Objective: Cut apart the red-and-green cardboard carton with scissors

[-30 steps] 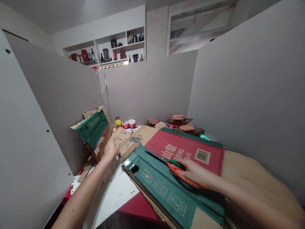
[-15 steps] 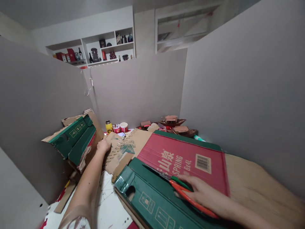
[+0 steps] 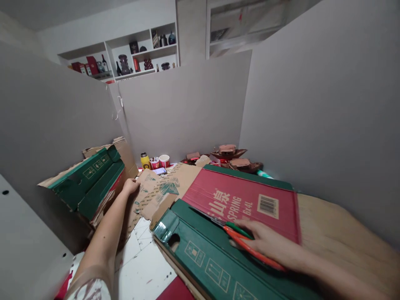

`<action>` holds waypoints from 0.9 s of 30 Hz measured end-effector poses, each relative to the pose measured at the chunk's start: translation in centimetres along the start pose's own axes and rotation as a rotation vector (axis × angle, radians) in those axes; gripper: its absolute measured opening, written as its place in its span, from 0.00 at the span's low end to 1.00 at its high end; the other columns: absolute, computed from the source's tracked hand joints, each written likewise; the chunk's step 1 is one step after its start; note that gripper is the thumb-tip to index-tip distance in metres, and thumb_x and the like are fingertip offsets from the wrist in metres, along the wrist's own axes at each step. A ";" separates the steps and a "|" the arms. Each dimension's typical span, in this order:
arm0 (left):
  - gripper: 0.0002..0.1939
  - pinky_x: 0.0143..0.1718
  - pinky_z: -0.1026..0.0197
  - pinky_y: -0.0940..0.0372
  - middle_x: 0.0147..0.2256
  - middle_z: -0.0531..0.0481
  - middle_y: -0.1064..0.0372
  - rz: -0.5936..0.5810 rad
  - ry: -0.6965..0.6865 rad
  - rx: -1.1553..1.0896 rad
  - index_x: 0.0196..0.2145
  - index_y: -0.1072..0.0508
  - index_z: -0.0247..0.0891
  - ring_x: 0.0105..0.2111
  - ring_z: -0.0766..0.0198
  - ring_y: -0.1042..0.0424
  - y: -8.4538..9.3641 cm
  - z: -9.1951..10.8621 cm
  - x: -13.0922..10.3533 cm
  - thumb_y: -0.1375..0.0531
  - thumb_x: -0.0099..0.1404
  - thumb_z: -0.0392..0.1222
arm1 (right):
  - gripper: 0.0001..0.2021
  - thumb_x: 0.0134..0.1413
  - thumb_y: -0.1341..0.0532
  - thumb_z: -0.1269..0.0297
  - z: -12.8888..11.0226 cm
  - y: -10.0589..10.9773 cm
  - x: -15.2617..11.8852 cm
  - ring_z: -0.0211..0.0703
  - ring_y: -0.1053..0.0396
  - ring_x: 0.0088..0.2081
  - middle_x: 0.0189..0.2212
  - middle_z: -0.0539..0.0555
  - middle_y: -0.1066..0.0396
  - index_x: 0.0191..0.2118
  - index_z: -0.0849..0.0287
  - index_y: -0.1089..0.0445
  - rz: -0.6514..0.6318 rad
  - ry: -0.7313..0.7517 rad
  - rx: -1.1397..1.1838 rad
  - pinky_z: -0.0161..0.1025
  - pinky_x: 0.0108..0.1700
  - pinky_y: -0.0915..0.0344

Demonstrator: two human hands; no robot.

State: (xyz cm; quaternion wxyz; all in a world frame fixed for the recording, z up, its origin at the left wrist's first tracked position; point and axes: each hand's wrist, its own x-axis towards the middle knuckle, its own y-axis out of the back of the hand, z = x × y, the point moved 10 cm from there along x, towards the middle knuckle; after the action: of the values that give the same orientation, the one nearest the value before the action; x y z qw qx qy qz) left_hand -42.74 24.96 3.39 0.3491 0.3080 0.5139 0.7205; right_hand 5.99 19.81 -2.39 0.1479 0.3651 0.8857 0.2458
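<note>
Right hand (image 3: 261,238) has a grip on the orange-and-green scissors (image 3: 231,230), held over the green-and-red cardboard (image 3: 239,196). Left hand (image 3: 131,186) is at the edge of the printed brown cardboard (image 3: 158,189), can't tell if it's pinching. Further back there's a yellow bottle (image 3: 145,161) beside two cups (image 3: 164,161), plus model boats (image 3: 229,153).

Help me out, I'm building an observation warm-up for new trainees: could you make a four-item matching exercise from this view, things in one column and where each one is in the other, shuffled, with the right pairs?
Things
1. Scissors
2. Yellow bottle
3. Barcode
4. Left hand

Places
A. On the red panel
B. At the edge of the printed brown cardboard
C. In the right hand
D. Beside the paper cups

Pairs: 1-C, 2-D, 3-A, 4-B
</note>
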 end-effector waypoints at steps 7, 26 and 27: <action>0.16 0.46 0.50 0.32 0.48 0.44 0.31 0.068 0.064 0.105 0.49 0.30 0.36 0.46 0.58 0.29 1.4 -2.0 -1.5 0.42 0.67 0.48 | 0.36 0.46 0.39 0.39 0.1 0.0 0.1 0.59 0.32 0.52 0.51 0.60 0.28 0.52 0.65 0.29 0.006 -0.030 -0.037 0.45 0.55 0.37; 0.27 0.58 0.41 0.46 0.54 0.40 0.35 0.145 -0.202 0.359 0.55 0.32 0.37 0.57 0.50 0.38 -0.7 4.8 -5.7 0.46 0.67 0.58 | 0.31 0.46 0.39 0.40 -0.2 0.1 0.2 0.58 0.31 0.51 0.48 0.57 0.26 0.48 0.61 0.26 0.006 0.006 -0.018 0.43 0.51 0.33; 0.28 0.58 0.41 0.46 0.54 0.40 0.35 0.145 -0.199 0.358 0.55 0.33 0.36 0.56 0.50 0.38 -0.7 4.7 -5.7 0.47 0.67 0.59 | 0.32 0.46 0.39 0.39 -0.1 0.1 0.3 0.59 0.31 0.52 0.49 0.57 0.26 0.47 0.62 0.26 0.001 -0.001 -0.015 0.44 0.52 0.33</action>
State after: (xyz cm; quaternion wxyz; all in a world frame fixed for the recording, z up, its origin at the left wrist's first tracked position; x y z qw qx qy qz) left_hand -35.63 22.85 3.56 0.2852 0.4710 0.5732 0.6069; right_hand 5.80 20.01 -2.32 0.1510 0.3646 0.8836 0.2521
